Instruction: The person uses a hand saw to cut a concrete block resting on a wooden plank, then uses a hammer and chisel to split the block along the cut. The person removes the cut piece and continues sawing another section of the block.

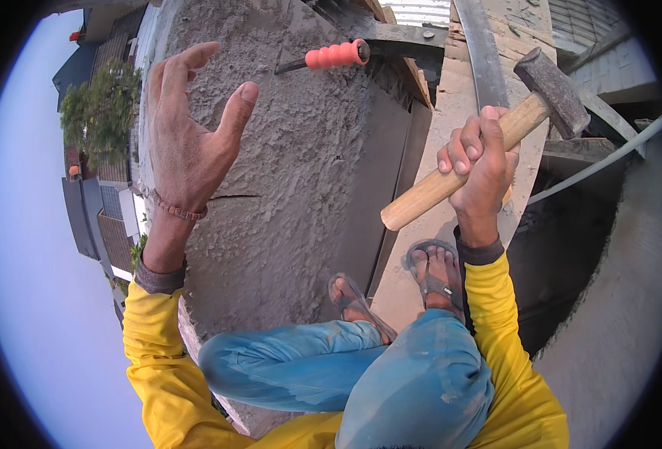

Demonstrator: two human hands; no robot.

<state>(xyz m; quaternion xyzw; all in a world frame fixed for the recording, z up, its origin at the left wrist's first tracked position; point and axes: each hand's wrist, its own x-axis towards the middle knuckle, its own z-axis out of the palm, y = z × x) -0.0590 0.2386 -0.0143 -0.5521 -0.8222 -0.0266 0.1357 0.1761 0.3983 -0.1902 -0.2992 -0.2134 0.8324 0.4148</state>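
Observation:
My left hand [189, 138] is raised over the rough grey concrete [278, 187], holding nothing, its thumb apart from the fingers. My right hand [482, 165] is wrapped round the wooden handle of a hammer [522, 123]. The dark metal head points up and to the right, and the handle's butt sticks out below my hand. Between the hands, a chisel-like tool [335, 55] with a red ribbed grip and a dark shaft rests at the concrete. Neither hand touches it. A long flat grey strip [483, 56] lies on a board beyond my right hand, which hides its lower end.
My sandaled feet stand apart, one on the concrete side, one on the dusty wooden board [413, 258]. Right of the board is a dark opening [559, 247], with a pale hose or pipe [608, 159] crossing above it. Buildings and a tree [106, 105] appear far below left.

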